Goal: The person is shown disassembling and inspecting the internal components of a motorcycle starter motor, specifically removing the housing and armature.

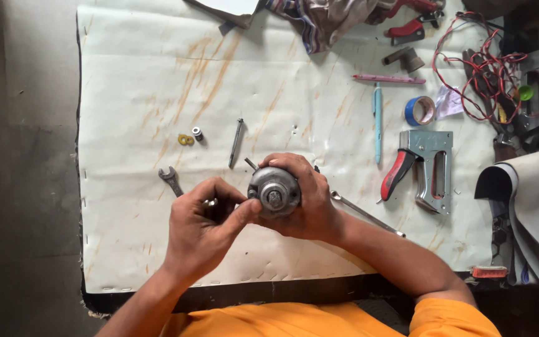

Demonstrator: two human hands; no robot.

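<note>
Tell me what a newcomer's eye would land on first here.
First, the round grey metal motor housing at the centre, cupped in the right hand while the left hand pinches at its rim. Next, the staple gun with its red handle, lying to the right on the stained white sheet, and the tangled red wires in the top right corner.

On the table, near the middle of its near edge, the right hand cups a round motor housing, with the left hand touching it from the left. A small wrench lies just left of the left hand; two small rings lie behind it. A thin rod lies behind the hands. A long spanner runs out to the right from under the right hand. Toward the right edge sits a staple gun, with a pen left of it and a tape roll behind it. Tangled wires fill the far right corner.
</note>
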